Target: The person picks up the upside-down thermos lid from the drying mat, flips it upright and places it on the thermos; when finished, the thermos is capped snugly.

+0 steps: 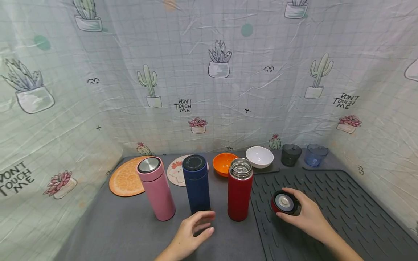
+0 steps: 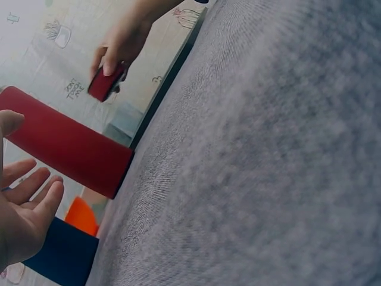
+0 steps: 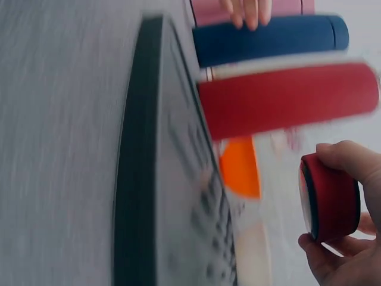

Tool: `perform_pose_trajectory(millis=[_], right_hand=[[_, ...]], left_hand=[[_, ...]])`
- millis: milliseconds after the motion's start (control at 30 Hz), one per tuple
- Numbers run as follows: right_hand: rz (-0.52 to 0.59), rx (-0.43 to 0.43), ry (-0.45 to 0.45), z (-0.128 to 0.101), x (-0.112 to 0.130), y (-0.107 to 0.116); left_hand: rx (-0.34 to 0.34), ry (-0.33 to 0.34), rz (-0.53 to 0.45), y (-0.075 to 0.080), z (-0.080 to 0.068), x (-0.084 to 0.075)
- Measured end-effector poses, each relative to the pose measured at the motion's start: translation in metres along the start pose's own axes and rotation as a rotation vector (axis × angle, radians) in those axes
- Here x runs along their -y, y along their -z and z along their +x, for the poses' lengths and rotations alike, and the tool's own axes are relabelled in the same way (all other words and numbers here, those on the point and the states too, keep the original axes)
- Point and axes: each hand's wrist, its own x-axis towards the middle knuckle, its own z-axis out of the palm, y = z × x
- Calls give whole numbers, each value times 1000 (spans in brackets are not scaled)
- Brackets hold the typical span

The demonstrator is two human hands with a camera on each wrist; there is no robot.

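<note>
My right hand (image 1: 307, 214) pinches a red lid (image 3: 334, 196) between thumb and fingers, above the black ribbed mat. The lid's grey inner face shows in the head view. To its left stands a red thermos (image 1: 240, 195), upright and uncapped, with a bare steel mouth. My left hand (image 1: 191, 233) has loosely bent fingers and holds nothing. It is in front of the base of a capped navy thermos (image 1: 197, 185); whether it touches that thermos I cannot tell. A pink thermos (image 1: 160, 197) with a steel-topped cap stands upright farther left.
At the back are an orange bowl (image 1: 222, 170), a white bowl (image 1: 259, 165), a dark cup (image 1: 290, 161) and a blue cup (image 1: 316, 161). An orange-slice mat (image 1: 125, 181) and a round printed mat (image 1: 174, 174) lie behind the thermoses. The ribbed mat (image 1: 343, 203) covers the right side.
</note>
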Motion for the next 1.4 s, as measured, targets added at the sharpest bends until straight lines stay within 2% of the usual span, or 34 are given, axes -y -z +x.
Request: perform_pose_trajectory(millis=[133, 300, 500, 667, 833, 900, 967, 1133, 1400], right_hand=[[56, 21, 79, -1, 21, -11], [164, 91, 179, -3, 46, -24], [252, 207, 313, -3, 72, -44], [320, 287, 359, 0, 88, -63], [376, 322, 390, 3, 99, -80], [380, 309, 410, 5, 102, -87], [376, 299, 419, 7, 103, -92], [384, 305, 406, 12, 106, -103], [344, 316, 415, 13, 110, -112]], left_hand=[[11, 2, -15, -1, 0, 1], [29, 5, -45, -1, 0, 0], [62, 62, -112, 0, 0, -2], [95, 87, -119, 0, 1, 0], [142, 55, -207, -1, 0, 2], [147, 58, -251, -1, 0, 3], [137, 88, -277, -1, 1, 2], [58, 190, -332, -1, 3, 0], [-41, 243, -312, -1, 2, -1]])
